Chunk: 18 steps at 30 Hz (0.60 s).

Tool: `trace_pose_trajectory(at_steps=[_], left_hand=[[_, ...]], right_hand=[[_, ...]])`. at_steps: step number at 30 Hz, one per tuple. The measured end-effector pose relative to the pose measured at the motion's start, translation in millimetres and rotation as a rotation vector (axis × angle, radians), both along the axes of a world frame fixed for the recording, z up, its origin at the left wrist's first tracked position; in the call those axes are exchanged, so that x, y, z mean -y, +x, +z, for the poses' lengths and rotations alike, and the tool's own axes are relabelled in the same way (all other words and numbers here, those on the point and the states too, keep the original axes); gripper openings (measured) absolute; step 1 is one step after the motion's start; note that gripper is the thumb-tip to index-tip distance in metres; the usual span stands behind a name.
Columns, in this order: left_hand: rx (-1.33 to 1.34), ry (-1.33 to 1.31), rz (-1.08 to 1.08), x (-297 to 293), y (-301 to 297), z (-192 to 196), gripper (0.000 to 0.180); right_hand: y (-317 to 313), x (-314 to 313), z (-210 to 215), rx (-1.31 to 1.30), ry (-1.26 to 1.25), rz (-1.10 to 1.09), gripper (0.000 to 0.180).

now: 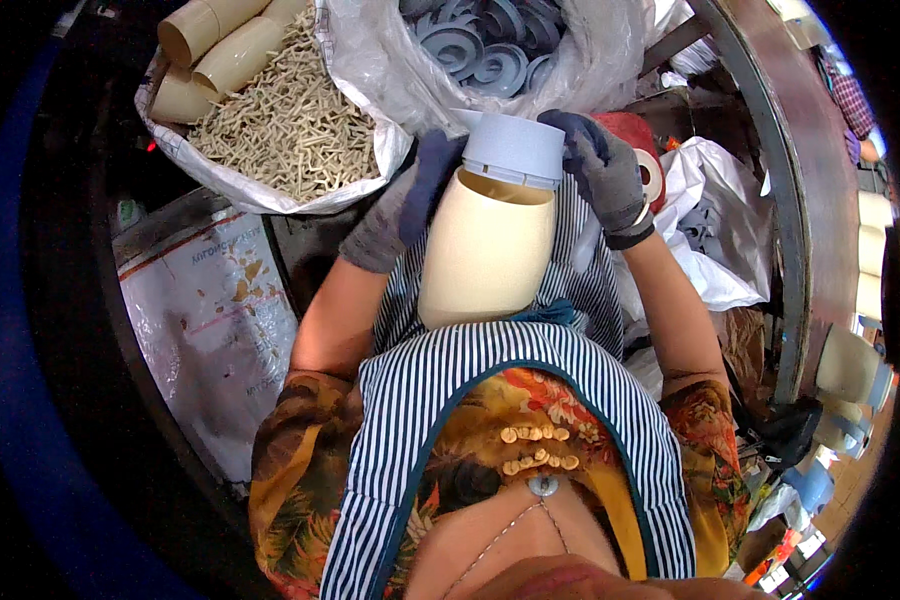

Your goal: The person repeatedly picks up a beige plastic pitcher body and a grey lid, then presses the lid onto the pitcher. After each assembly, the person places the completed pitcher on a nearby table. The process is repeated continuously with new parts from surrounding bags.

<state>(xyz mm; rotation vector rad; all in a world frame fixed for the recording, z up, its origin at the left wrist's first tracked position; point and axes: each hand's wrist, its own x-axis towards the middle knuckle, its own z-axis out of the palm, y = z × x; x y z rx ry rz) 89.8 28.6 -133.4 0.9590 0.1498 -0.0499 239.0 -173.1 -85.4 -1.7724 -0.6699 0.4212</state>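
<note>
A cream plastic jug body (485, 255) stands upright in my lap against the striped apron, its wide mouth facing up. A light blue plastic collar with a spout (515, 148) sits tilted at that mouth, and a gap shows below its front edge. My left hand (425, 190), in a grey and navy glove, grips the collar's left side near the spout. On the opposite side my right hand (600, 170), gloved alike, has bent fingers pressed to the collar. The fingertips of both hands are partly hidden behind it.
A white sack (385, 165) at upper left holds small beige pieces (290, 135) and several cream bodies (210, 30). Blue-grey ring-like parts (490, 55) fill a plastic-lined container ahead. A tape roll (650, 180) lies beside my right wrist; a metal rail (790, 200) curves along the right.
</note>
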Motion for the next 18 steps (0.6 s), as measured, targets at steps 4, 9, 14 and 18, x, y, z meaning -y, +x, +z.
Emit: trace_pose_trajectory(at_steps=[4,9,14,18], left_hand=[[-0.037,0.541,-0.133,-7,16,40,0.068],[-0.182,0.588,-0.217,-5,24,49,0.074],[-0.145,0.423,-0.151,2,20,53,0.082],[-0.071,0.381,-0.202,3,15,49,0.08]], right_hand=[[-5,1,-7,0.211,-0.027,-0.018,0.029],[-5,1,-13,0.318,-0.045,-0.033,0.029],[-16,5,-16,0.437,-0.166,-0.108,0.029],[-22,10,-10,0.396,-0.12,-0.077,0.032]])
